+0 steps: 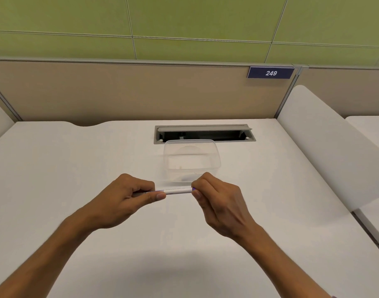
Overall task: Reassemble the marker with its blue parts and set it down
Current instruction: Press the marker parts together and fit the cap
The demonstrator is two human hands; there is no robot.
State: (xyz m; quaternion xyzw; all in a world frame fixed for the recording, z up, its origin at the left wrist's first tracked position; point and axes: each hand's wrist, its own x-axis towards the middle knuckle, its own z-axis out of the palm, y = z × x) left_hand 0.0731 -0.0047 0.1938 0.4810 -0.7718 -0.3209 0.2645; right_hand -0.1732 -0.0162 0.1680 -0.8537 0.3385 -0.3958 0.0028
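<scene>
1. Progress: slim white plastic marker (177, 191) is held level in mid-air at frame centre, above the white desk top (55, 168), between both hands. Judged mid-assembly; setting down not yet done.
2. Small blue part (193, 189) shows at the marker's right end, against the right fingers; whether it is fully seated cannot be told. Marker's left end is hidden in the fist.
3. Left hand (128, 196): fingers curled round the barrel, thumb laid along it, forearm coming in from lower left.
4. Right hand (216, 196): fingertips pinching the blue end, wrist bent inward.
5. Clear rectangular plastic tub (191, 161) sits just behind the hands, centre frame.
</scene>
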